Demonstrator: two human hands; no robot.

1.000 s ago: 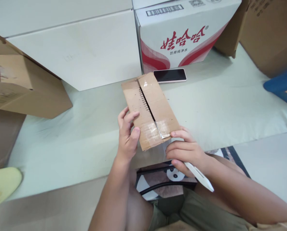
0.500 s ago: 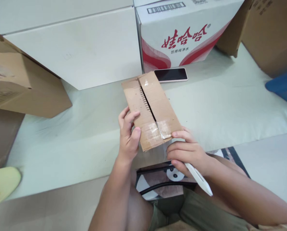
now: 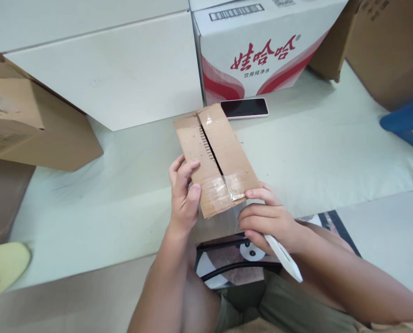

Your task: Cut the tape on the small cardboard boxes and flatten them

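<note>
A small brown cardboard box (image 3: pixel 232 150) is tilted in front of me, with a dark gap between its two top flaps and clear tape across both ends. My left hand (image 3: pixel 185 192) grips its left side, thumb on the near corner and fingers along the edge. At the near right corner, the index finger of my right hand (image 3: pixel 267 217) touches the box. The other fingers of that hand are closed round a white utility knife (image 3: pixel 285 260), its slotted handle pointing back toward me. Its front end is hidden by my fingers.
A phone (image 3: pixel 244 107) lies behind the box, against a white carton with red print (image 3: pixel 258 64). A large white box (image 3: pixel 112 74) stands back left. Brown cartons (image 3: pixel 64 125) flank both sides. A blue container (image 3: pixel 405 122) is right, a yellow one (image 3: pixel 7 266) left, on the pale cloth (image 3: pixel 123 203).
Almost nothing differs. The whole view has shifted very slightly, while both hands keep the same hold on the box and the knife.
</note>
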